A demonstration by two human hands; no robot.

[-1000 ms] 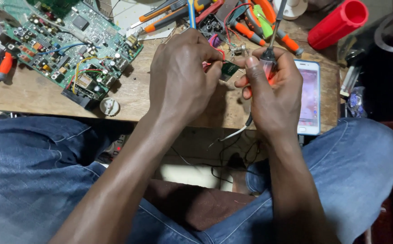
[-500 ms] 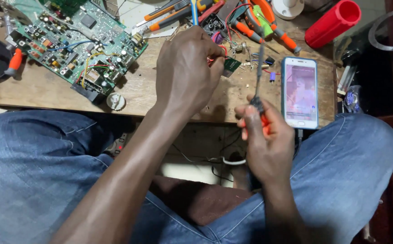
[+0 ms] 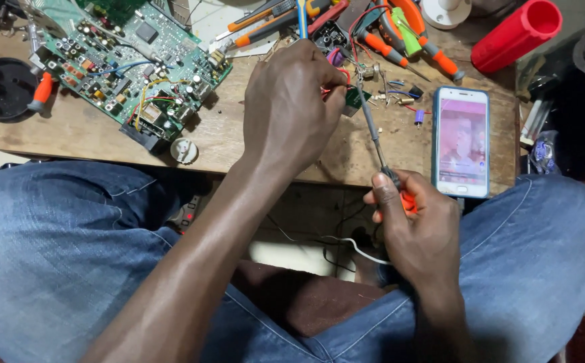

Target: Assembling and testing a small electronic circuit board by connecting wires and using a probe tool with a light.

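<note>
While the right hand [image 3: 421, 228] grips the soldering iron [image 3: 373, 138] near the bench [image 3: 70, 134] edge, its shaft slants up-left toward the small green board [image 3: 354, 101] pinched by the left hand [image 3: 289, 107], farther in.

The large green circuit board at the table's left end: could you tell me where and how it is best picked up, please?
Grip the large green circuit board by its bare near-left edge, coming from the left side. Components crowd its top face, and that edge lies clear of the left hand.
</note>
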